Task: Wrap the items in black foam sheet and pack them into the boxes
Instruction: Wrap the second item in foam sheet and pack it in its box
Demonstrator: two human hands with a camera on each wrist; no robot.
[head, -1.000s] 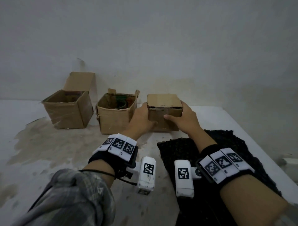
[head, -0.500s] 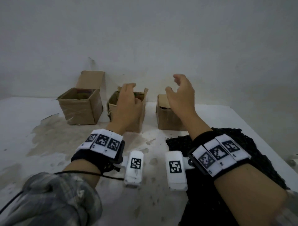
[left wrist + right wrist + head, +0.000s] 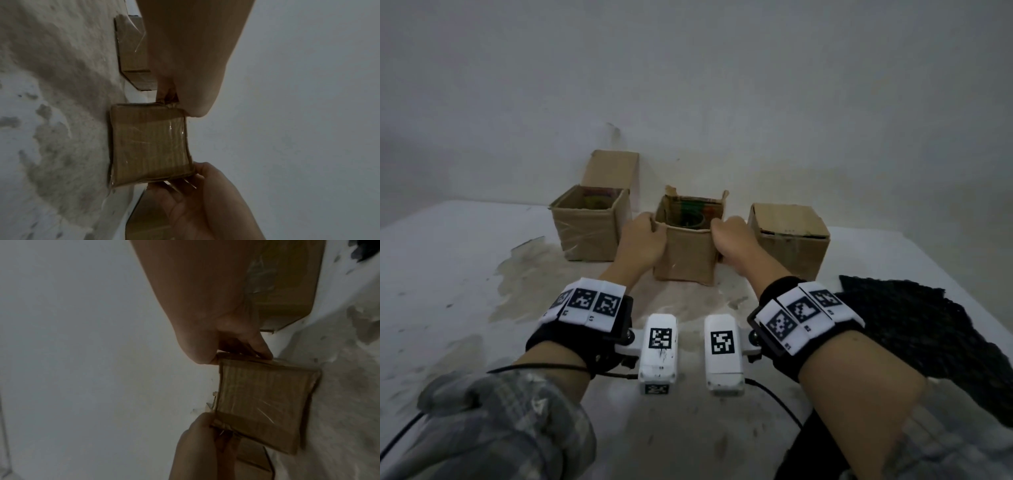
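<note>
Cardboard middle box (image 3: 690, 253), open-topped, stands between the two hands on the stained tabletop (image 3: 465, 274). Left hand (image 3: 642, 240) curls its fingers over the near-left rim corner, thumb outside; right hand (image 3: 732, 243) pinches the near-right rim corner likewise, as both wrist views confirm. A coloured item (image 3: 693, 214) lies inside, beyond the fingertips; no black foam shows around it, though the interior is dim. Outboard of the left fingers stands the left box (image 3: 589, 226), flap raised, with coloured contents; outboard of the right fingers stands the closed right box (image 3: 789, 236). The black foam sheet (image 3: 914, 329) lies nearer the person than the right fingers, beside that forearm.

Step in hand, by judgement: taking up the middle box, probably to draw it forward so its item can be removed and wrapped. The next move calls for an even two-handed pull, since the soft, torn rim may buckle.

Compared with a second ago: both hands then clasped the right box; half a second ago they were lifted clear, fingers spread, crossing to the middle box.
</note>
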